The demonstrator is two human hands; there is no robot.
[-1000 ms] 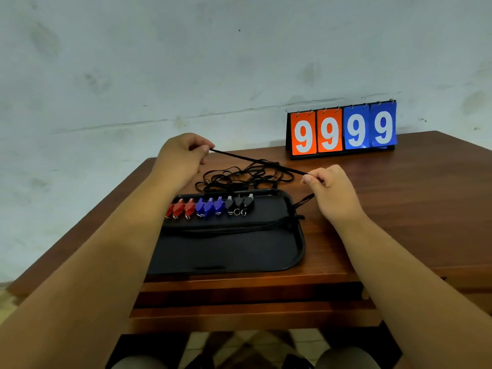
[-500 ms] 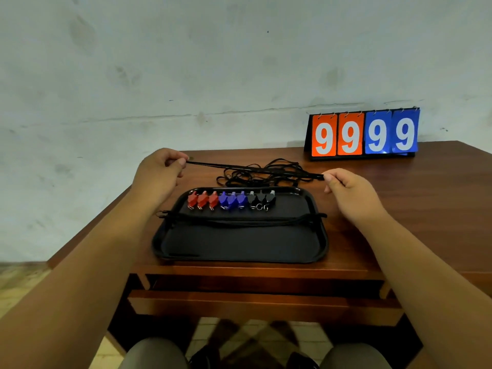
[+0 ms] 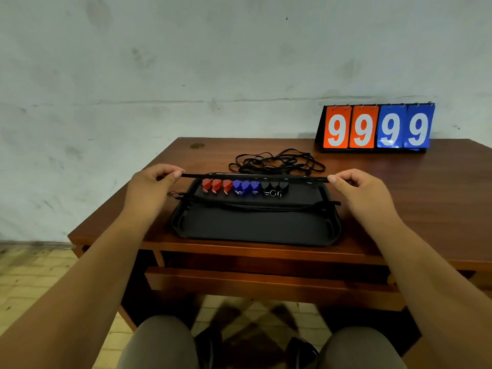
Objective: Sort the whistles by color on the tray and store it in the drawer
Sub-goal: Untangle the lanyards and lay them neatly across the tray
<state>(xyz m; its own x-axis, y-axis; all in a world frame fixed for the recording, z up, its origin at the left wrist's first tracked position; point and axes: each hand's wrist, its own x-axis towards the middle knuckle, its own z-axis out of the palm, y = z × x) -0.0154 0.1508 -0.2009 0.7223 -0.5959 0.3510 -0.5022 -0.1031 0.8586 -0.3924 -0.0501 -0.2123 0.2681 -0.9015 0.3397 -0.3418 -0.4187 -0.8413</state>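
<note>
— Where is the black cord (image 3: 255, 177) now?
— It is stretched level over the far rim of the tray (image 3: 255, 230), just behind the whistles (image 3: 245, 186). One second ago it slanted above the desk (image 3: 399, 187), further back.
— And the fingers (image 3: 174, 173)?
— The left hand (image 3: 151, 182) and the right hand (image 3: 354, 185) still pinch its two ends.
— The whistles?
— Unmoved on the tray, in one row: red, blue, black.

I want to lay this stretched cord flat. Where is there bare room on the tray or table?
Free for the stretched cord: the near half of the tray, between the laid cords and its front rim; the table right of the tray, before the scoreboard. Crowded: the whistles along the far rim and the tangled cords behind it.
</note>
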